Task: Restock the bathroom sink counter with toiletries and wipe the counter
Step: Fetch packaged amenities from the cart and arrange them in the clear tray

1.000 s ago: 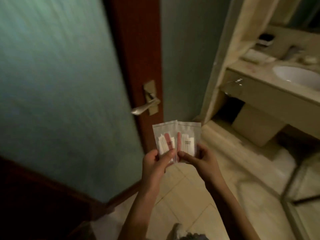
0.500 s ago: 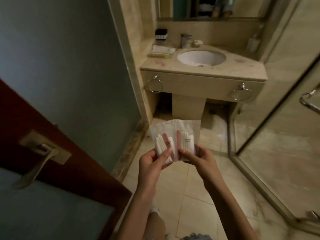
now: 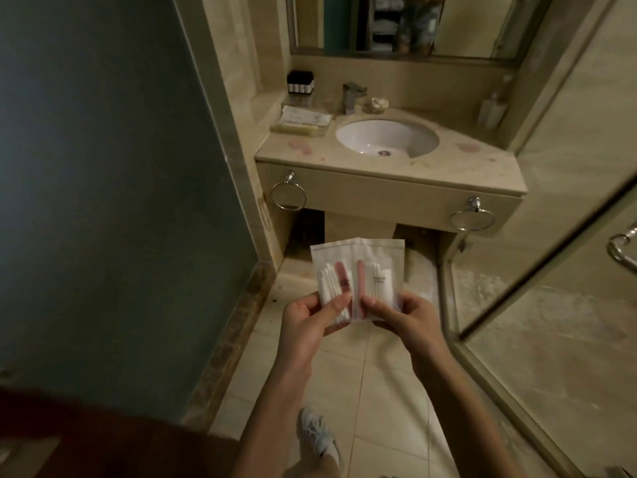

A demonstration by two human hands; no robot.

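Head view, looking down at both hands in front of the sink table.

- left hand (image 3: 306, 326): grip clamped on the left packet (image 3: 331, 267), thumb across the front at the lower edge, fingers curled behind.
- right hand (image 3: 403, 322): grip clamped on the right packet (image 3: 379, 263), same pinch, thumb in front.
- Both packets are clear pouches held upright, side by side, with their inner edges overlapping in the middle. Each shows white sticks that look like cotton swabs, plus a pink strip. The print on them is too small to read.
- The packets are in the air above the floor (image 3: 372, 391), well short of the table (image 3: 379, 174) and not touching it.

On the table:
- white sink (image 3: 386, 138) set in the middle
- tap (image 3: 351, 96) behind the sink
- small dish (image 3: 377, 105) just right of the tap
- tray (image 3: 301, 120) with flat packets at the back left
- black box of small bottles (image 3: 300, 82) on the ledge behind the tray
- pale bottle (image 3: 491, 110) at the far right
- pinkish stains (image 3: 300, 146) left of the sink; a second patch right of it

Front panel has a towel ring (image 3: 287, 196) at the left and another at the right. The mirror (image 3: 396, 22) is above and the glass shower door (image 3: 551, 270) is on the right. One shoe (image 3: 319, 436) shows on the tiles between the forearms.
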